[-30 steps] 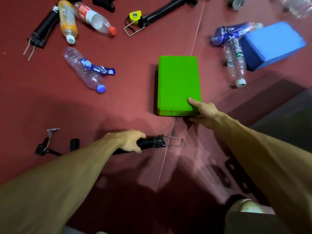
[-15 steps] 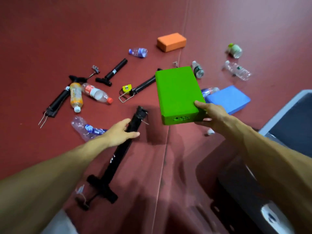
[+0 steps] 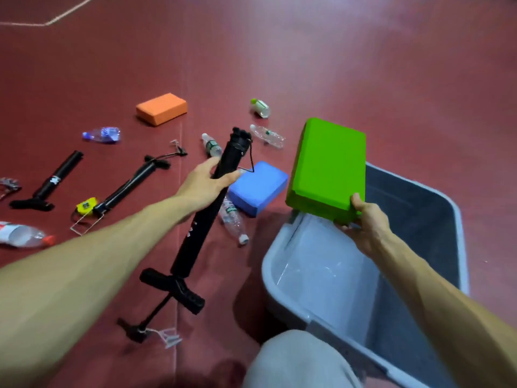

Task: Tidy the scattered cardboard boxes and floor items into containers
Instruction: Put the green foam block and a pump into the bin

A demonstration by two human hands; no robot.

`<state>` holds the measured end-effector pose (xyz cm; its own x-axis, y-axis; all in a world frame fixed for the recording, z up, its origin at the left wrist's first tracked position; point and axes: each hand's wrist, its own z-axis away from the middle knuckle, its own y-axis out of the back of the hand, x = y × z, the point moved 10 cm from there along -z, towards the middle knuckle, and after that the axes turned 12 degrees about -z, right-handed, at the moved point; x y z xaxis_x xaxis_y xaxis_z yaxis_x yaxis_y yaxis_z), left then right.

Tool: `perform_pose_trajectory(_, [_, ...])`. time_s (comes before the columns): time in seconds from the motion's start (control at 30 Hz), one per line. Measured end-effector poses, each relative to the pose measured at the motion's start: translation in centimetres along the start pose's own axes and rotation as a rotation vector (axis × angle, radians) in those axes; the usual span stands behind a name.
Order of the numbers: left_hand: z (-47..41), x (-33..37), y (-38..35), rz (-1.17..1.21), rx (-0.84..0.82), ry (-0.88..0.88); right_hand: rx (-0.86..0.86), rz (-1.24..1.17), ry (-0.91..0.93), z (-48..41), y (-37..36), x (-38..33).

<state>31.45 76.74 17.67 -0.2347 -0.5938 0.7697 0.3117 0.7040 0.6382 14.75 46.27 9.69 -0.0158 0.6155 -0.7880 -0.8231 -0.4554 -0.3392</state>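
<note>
My right hand grips the near edge of a bright green foam block, held in the air above the far left rim of a grey plastic bin. My left hand is closed around the barrel of a long black hand pump, lifted off the floor, its T-handle and hose hanging toward me. The bin's inside shows nothing in it.
On the red floor lie a blue foam block, an orange foam block, several plastic bottles such as one by the blue block, two more black pumps, and a yellow tape measure. My knee is bottom centre.
Both hands lifted their items off the floor and carried them right. The green block now hangs over the grey bin, which has come fully into view. The pump swung upward.
</note>
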Motion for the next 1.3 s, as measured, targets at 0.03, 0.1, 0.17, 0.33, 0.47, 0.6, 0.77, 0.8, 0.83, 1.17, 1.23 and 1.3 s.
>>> perform_pose_trajectory(0.03, [-0.5,1.1,-1.4,-0.036,-0.025,-0.033,0.043,-0.004,0.000,-0.7,2.1,-0.1])
perform_pose_trajectory(0.1, [-1.3,3.1,-3.9,-0.112,-0.069,-0.089,0.106,0.021,-0.026,-2.0,5.5,0.4])
perform_pose_trajectory(0.17, [-2.0,4.4,-6.1,-0.157,-0.107,-0.114,0.176,0.087,-0.040,-3.2,8.5,1.2])
perform_pose_trajectory(0.33, [-3.5,5.0,-10.8,-0.196,-0.174,-0.119,0.313,0.127,-0.091,-6.2,14.1,4.8])
perform_pose_trajectory(0.47, [-4.5,5.2,-13.0,-0.260,-0.215,-0.142,0.300,0.197,-0.184,-9.2,16.6,7.1])
perform_pose_trajectory(0.6, [-5.3,6.0,-14.4,-0.323,-0.207,-0.169,0.401,0.341,-0.031,-13.2,18.8,4.4])
perform_pose_trajectory(0.77, [-6.1,6.1,-15.6,-0.403,-0.151,-0.114,0.639,0.293,0.231,-12.9,21.8,1.6])
perform_pose_trajectory(0.8, [-6.2,6.0,-16.0,-0.421,-0.160,-0.108,0.637,0.295,0.274,-12.5,21.8,1.6])
perform_pose_trajectory(0.83, [-6.3,6.1,-16.2,-0.437,-0.166,-0.109,0.621,0.340,0.305,-12.4,21.7,1.6])
perform_pose_trajectory(1.17, [-6.2,9.6,-16.9,-0.600,-0.186,-0.291,0.347,0.487,-0.377,-10.4,20.5,12.4])
perform_pose_trajectory(1.23, [-6.1,10.4,-17.5,-0.719,-0.147,-0.363,0.384,0.375,-0.344,-10.8,21.0,13.0])
perform_pose_trajectory(1.3, [-5.8,11.3,-18.4,-0.871,-0.068,-0.448,0.486,0.341,-0.202,-13.8,23.5,13.6])
